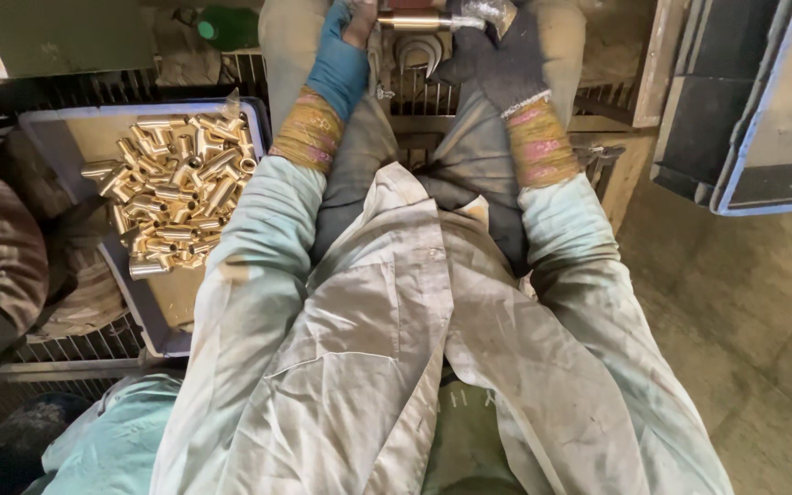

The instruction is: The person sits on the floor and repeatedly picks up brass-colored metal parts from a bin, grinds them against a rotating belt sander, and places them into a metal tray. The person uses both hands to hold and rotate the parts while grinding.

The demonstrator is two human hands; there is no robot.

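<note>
At 12 o'clock, the blue-gloved left hand [341, 46] and dark-gloved right hand [497, 55] both clasp 1 short brass tube [414, 20], steadying it. At 9 o'clock, a grey plastic tray [57, 124] keeps loose brass fittings [176, 197] within reach.

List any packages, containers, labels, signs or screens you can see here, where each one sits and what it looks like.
No labels, signs or screens show.
Tray: left of the person, shallow, rectangular, blue-grey rim, holding a heap of brass fittings.
Green bottle: top edge, left of centre, lying behind the tray, round green cap.
Dark bins: upper right, boxy, dark with pale blue rims.
</note>
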